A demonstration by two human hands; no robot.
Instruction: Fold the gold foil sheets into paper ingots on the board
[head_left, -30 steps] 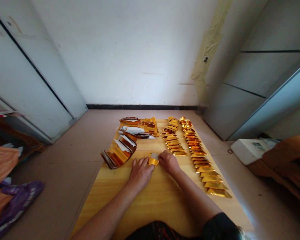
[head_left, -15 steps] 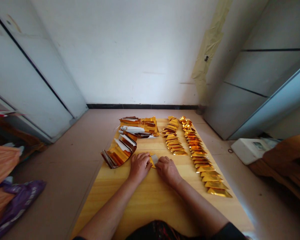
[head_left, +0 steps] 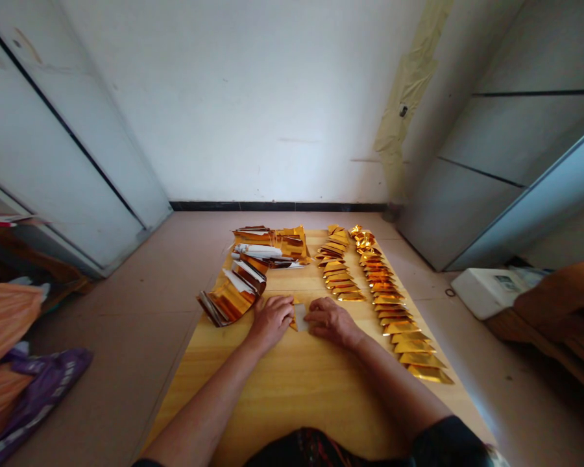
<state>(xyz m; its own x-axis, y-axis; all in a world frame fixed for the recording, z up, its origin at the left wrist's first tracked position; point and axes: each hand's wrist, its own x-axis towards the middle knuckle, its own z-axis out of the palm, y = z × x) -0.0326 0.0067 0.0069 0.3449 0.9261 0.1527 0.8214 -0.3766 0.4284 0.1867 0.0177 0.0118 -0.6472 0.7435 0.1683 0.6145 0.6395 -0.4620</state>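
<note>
In the head view, a small gold-and-grey paper piece point(head_left: 300, 318) lies on the wooden desk point(head_left: 282, 402) between the person's two hands. The left hand point(head_left: 272, 321) covers its left edge with fingers close together and bent down; whether they pinch it, I cannot tell. The right hand point(head_left: 335, 321) has its fingers loosely curled at the right edge, its grip also unclear. Farther left lie curled gold sheets point(head_left: 233, 295), with more flat sheets point(head_left: 287, 243) beyond them. To the right run a shorter row of folded gold pieces point(head_left: 339, 266) and a longer row point(head_left: 389, 305) along the desk's right side.
</note>
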